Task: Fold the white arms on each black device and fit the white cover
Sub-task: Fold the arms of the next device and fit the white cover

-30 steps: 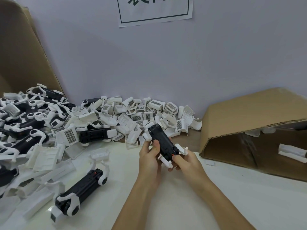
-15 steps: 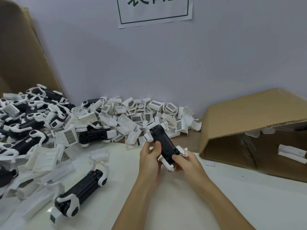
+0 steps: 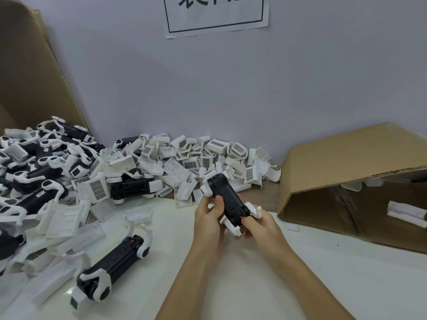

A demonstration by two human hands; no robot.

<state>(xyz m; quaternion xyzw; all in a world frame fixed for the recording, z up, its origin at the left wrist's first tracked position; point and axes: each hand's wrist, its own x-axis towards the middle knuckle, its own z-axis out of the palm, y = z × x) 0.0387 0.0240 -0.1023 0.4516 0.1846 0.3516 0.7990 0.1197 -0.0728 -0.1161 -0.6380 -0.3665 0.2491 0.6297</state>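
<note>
Hardly anything has shifted since a second ago: both hands keep the black device [image 3: 227, 202] lifted over the white table [image 3: 254, 285], at nearly the same slant, far end toward the wall. The left hand [image 3: 209, 218] curls round its middle, thumb laid on the dark body; the right hand [image 3: 256, 224] pinches the near end, where a white arm [image 3: 253, 209] juts out on the right and another [image 3: 231, 227] on the left below. At the far end one more white arm [image 3: 207, 189] sticks out just short of the heap of white covers [image 3: 196, 158] banked along the wall. A second black device [image 3: 113, 266] lies flat on the table to the left, well apart from the hands, arms unfolded. Behind it, more devices and covers spread to the left edge. On the right, a cardboard box [image 3: 346, 162] lies on its side, its open mouth near the right hand. Bare table runs from the forearms to the near edge.
</note>
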